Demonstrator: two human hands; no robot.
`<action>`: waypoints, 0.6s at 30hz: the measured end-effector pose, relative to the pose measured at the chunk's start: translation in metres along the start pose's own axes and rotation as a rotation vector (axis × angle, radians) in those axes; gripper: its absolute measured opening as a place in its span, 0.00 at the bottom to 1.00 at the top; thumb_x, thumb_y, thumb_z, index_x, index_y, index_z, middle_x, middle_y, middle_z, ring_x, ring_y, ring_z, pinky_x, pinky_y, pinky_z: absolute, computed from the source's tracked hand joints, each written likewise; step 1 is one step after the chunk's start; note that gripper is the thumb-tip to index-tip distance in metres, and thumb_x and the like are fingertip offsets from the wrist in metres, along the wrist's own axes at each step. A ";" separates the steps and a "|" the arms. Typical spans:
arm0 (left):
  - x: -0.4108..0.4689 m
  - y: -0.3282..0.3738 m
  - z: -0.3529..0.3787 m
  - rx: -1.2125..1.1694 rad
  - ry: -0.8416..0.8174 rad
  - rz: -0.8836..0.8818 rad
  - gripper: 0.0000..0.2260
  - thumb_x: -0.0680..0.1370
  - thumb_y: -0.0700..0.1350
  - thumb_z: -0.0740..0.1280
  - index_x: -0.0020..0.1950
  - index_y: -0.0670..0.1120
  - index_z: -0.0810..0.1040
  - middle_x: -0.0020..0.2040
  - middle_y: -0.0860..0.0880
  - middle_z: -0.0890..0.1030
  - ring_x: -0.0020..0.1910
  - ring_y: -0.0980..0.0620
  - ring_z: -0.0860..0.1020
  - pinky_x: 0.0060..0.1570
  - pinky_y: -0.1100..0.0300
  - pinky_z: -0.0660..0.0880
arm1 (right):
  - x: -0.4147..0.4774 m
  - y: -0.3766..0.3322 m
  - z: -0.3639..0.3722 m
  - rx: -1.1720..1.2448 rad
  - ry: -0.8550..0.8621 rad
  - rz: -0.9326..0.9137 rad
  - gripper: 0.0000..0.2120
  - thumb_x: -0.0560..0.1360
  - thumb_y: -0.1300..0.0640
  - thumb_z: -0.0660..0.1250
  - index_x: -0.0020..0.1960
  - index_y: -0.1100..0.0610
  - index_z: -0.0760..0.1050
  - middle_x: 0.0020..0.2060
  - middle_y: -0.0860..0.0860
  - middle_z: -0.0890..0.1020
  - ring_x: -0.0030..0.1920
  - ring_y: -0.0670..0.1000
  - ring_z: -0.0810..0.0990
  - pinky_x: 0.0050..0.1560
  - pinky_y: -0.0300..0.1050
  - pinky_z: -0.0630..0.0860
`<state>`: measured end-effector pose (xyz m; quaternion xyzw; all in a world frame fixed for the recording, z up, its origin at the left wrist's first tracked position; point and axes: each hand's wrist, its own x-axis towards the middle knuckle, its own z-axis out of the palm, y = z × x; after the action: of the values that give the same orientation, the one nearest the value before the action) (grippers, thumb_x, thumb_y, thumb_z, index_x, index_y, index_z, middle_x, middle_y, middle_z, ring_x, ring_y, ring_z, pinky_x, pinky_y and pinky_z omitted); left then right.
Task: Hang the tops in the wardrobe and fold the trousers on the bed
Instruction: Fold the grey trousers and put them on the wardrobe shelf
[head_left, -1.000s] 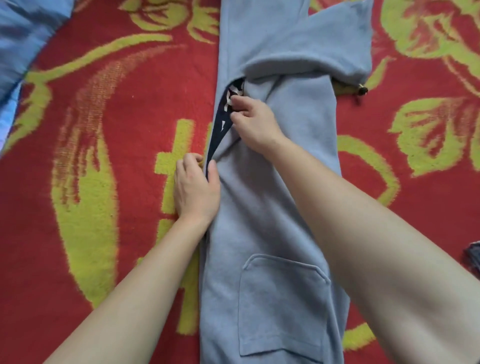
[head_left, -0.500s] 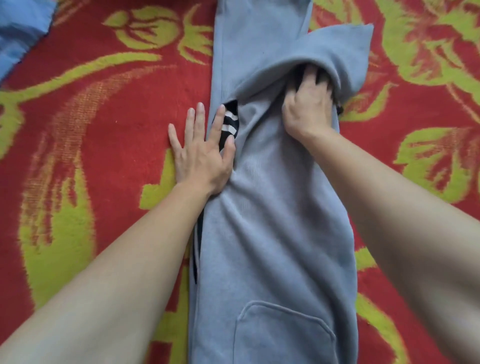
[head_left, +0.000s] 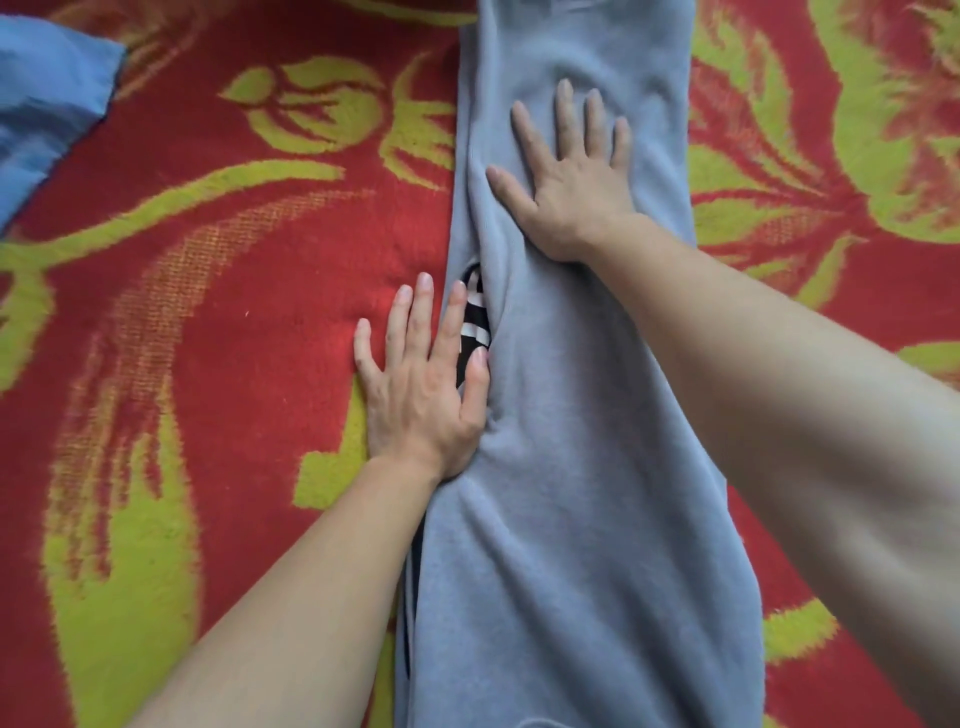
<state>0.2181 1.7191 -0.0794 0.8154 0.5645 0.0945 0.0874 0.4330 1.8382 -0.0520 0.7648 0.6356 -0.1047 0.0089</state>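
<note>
Right hand (head_left: 571, 182) lies spread on grey trousers (head_left: 571, 519), left hand (head_left: 421, 395) spread at their edge, blue cloth (head_left: 47, 104) apart.

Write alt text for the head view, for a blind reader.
Grey trousers lie lengthwise on a red and yellow-green blanket, with two bare hands flat: the right hand on the cloth farther up, the left hand at their left edge beside a black-and-white striped patch. Blue cloth lies top left.

Bright, even daylight with no glare; faint soft shadows lie beside the hands. The picture is slightly soft throughout, and the wide lens stretches the forearms at the edges.
</note>
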 end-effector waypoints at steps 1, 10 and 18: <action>0.001 -0.001 0.001 -0.003 0.001 0.002 0.27 0.81 0.57 0.49 0.80 0.53 0.54 0.81 0.49 0.54 0.79 0.50 0.52 0.74 0.39 0.47 | 0.000 0.000 0.002 0.005 0.005 0.005 0.36 0.76 0.28 0.40 0.80 0.42 0.44 0.80 0.56 0.41 0.79 0.61 0.37 0.76 0.64 0.36; 0.000 -0.003 0.002 -0.121 0.114 0.036 0.24 0.81 0.49 0.52 0.78 0.56 0.59 0.78 0.48 0.62 0.78 0.50 0.57 0.74 0.41 0.47 | -0.018 -0.010 0.008 0.000 0.160 0.039 0.29 0.83 0.41 0.43 0.81 0.50 0.47 0.80 0.60 0.47 0.80 0.62 0.46 0.77 0.61 0.43; -0.009 0.002 -0.007 -0.080 0.094 -0.051 0.24 0.79 0.50 0.51 0.76 0.52 0.66 0.77 0.47 0.64 0.77 0.48 0.59 0.76 0.43 0.50 | -0.173 -0.008 0.002 0.175 0.343 -0.037 0.27 0.83 0.47 0.52 0.80 0.55 0.57 0.79 0.62 0.53 0.79 0.61 0.50 0.77 0.56 0.48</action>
<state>0.2150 1.7105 -0.0732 0.7912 0.5844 0.1528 0.0957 0.3954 1.6720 -0.0235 0.7577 0.6300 -0.0281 -0.1680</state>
